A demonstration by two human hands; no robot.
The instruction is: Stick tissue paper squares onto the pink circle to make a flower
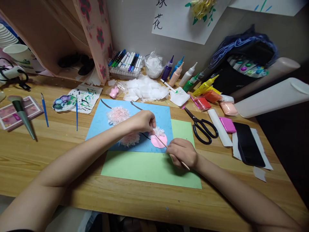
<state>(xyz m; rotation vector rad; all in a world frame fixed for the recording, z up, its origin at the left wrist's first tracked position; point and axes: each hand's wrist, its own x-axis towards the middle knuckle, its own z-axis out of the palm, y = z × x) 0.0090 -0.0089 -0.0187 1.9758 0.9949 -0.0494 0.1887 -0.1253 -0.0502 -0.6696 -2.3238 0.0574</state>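
A blue paper sheet [101,119] lies on a green sheet [149,167] on the wooden table. Fluffy pink tissue flowers [118,115] are stuck on the blue sheet. My right hand [182,153] is closed round a thin wooden stick [161,141], whose tip rests on a pink clay disc [159,141]. My left hand [143,120] is pinched on a small white tissue piece [159,131] at the disc's top edge. A second flower [130,139] shows under my left wrist.
Black scissors [201,125], a black phone [248,145] and pink clay packs [227,124] lie to the right. Paint bottles [188,75], markers [126,61] and a heap of white tissue [145,88] stand behind. Brushes [44,109] and a palette [64,102] lie left.
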